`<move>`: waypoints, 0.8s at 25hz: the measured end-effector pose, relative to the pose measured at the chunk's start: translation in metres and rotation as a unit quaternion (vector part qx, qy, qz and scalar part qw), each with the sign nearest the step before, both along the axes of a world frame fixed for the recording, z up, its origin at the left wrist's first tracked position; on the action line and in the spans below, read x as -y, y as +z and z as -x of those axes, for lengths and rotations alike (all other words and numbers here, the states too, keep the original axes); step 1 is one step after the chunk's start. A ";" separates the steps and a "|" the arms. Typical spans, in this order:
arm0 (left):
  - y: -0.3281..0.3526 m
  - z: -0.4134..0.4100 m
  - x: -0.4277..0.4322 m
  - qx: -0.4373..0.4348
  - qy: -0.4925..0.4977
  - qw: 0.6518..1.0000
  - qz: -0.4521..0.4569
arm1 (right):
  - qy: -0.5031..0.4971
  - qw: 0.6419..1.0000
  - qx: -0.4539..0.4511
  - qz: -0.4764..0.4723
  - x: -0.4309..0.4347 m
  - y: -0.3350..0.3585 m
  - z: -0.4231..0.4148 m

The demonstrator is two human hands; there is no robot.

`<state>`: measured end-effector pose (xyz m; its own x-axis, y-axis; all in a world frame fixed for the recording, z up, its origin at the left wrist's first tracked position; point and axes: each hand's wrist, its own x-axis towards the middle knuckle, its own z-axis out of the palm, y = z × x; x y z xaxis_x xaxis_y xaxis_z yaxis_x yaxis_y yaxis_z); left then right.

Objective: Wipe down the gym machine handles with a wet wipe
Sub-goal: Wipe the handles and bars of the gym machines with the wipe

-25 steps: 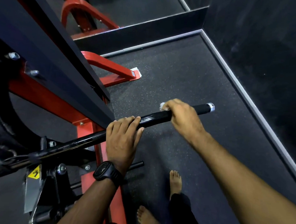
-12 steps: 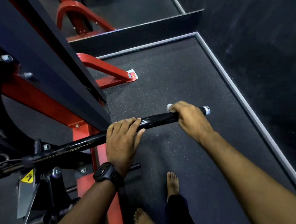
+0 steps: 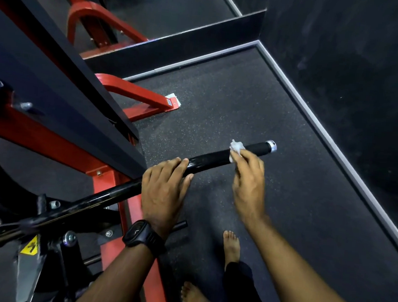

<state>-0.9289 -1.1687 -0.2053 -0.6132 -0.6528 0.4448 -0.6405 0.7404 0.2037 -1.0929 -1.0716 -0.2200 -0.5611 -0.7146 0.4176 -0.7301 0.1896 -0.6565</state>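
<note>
Far left, the red frame (image 3: 52,140) and a yellow warning sticker (image 3: 30,245); moving in, the left hand (image 3: 164,191), black watch (image 3: 142,237) on the wrist, wraps its fingers over the handle (image 3: 211,157); that black bar slants up to the right above the floor (image 3: 243,102); the right hand (image 3: 247,180) pinches the white wipe (image 3: 236,148) at its fingertips, pressed on the handle near the silver end cap (image 3: 271,146).
</note>
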 end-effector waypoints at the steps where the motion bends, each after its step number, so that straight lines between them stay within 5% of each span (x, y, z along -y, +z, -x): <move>1: 0.001 0.001 0.001 -0.001 -0.001 1.000 -0.002 | -0.034 0.999 0.007 0.015 0.002 0.000 -0.008; 3: 0.002 0.003 0.001 -0.007 -0.009 1.000 -0.010 | -0.084 0.992 0.073 0.051 0.010 -0.003 -0.023; 6: 0.008 0.008 0.003 -0.030 -0.031 0.999 -0.030 | -0.206 0.918 0.316 0.121 0.026 0.011 -0.047; 10: 0.013 0.026 0.012 -0.004 -0.051 0.998 -0.026 | -0.207 0.870 0.426 0.137 0.032 0.013 -0.056; 11: 0.012 0.028 0.013 0.003 -0.053 0.998 -0.017 | -0.219 0.837 0.476 0.160 0.034 0.014 -0.054; 14: 0.009 0.029 0.013 0.007 -0.055 0.998 -0.011 | -0.255 0.661 0.657 0.258 0.046 0.019 -0.042; 18: 0.010 0.031 0.015 -0.001 -0.063 0.998 -0.023 | -0.222 0.509 0.768 0.319 0.046 0.034 -0.037; 20: 0.011 0.030 0.013 0.002 -0.066 0.997 -0.030 | -0.206 0.470 0.789 0.338 0.043 0.033 -0.032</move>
